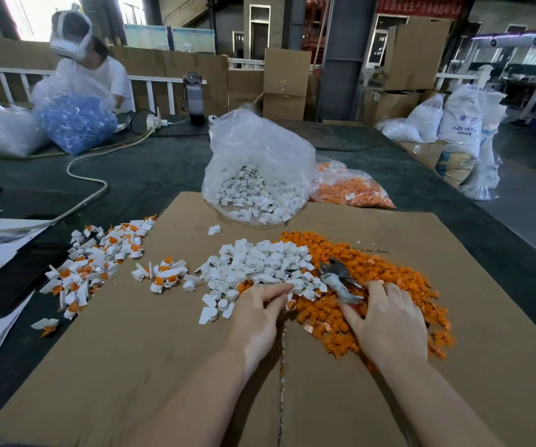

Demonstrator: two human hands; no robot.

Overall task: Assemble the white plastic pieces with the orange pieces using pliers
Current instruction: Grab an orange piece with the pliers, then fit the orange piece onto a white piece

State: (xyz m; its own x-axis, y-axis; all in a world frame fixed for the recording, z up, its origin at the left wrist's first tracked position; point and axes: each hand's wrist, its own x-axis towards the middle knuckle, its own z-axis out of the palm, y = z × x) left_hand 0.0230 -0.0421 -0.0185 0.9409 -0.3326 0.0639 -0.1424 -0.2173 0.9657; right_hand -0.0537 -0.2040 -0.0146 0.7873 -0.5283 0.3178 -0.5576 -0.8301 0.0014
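While pliers (337, 279) lie on orange pile (373, 285), long axis running up-left from right hand (386, 321): right fingers loosely curled, touching handle end, grasp unclear. Left hand (260, 308) pinches at white pile (260, 262) edge.

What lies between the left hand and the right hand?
In the head view, between left hand and right hand: orange pieces, a few white pieces, the pliers.

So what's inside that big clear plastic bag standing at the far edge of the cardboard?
The clear bag holds loose white plastic pieces, heaped in its lower part and showing through the film. Whatever lies deeper in the heap is covered, and the crumpled top looks empty.
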